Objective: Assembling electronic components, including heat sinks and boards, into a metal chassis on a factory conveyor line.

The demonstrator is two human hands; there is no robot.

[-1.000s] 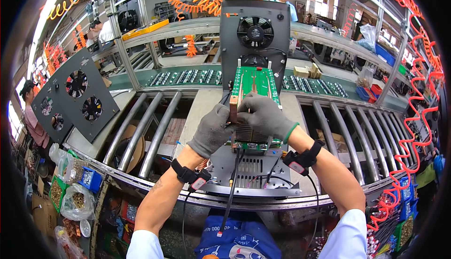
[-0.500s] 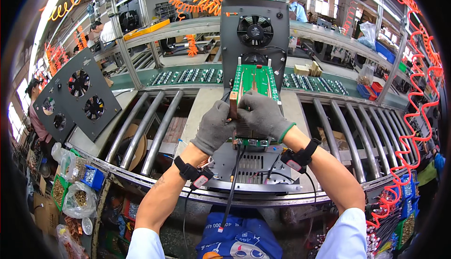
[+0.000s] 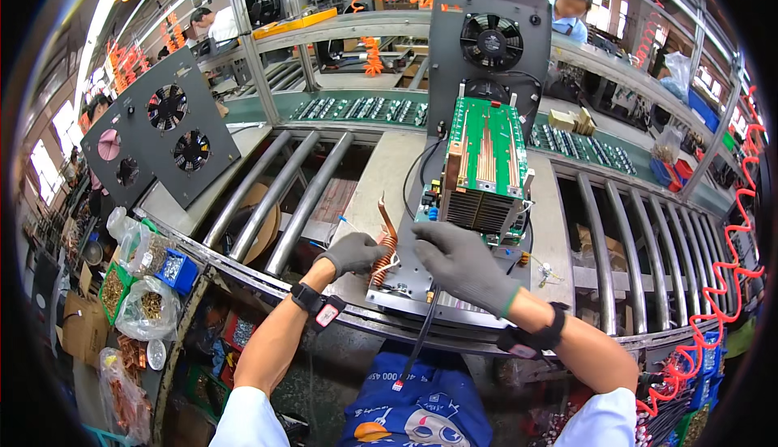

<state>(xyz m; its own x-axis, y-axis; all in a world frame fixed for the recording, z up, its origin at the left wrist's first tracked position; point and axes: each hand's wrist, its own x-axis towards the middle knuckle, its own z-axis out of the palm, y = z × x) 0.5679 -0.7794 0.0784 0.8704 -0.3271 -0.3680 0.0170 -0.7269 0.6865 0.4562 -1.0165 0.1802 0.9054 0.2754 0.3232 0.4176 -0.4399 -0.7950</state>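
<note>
My left hand [image 3: 353, 254], in a grey glove, has its fingers closed on a copper coil [image 3: 384, 259] at the left front corner of a grey metal chassis [image 3: 421, 289]. One bent copper end sticks up from the coil. Above the chassis, my right hand [image 3: 463, 262], gloved too, holds nothing; its fingers reach left toward the coil without touching it. Behind this hand stands a green circuit board [image 3: 490, 143] on a dark finned heat sink [image 3: 482, 202]. An upright dark panel with black fans [image 3: 492, 42] rises at the chassis's back.
Metal rollers [image 3: 312, 204] flank the work board on both sides. Another fan panel [image 3: 162, 131] leans at the left. Small parts fill a blue bin [image 3: 176, 271] and plastic bags [image 3: 150, 307]. Orange coiled hoses [image 3: 733, 260] hang at the right. Other people are beyond the line.
Both hands have come off the circuit board and heat sink block. My left hand has moved down to the copper coil and my right hand has opened nearby. The view has shifted left.
</note>
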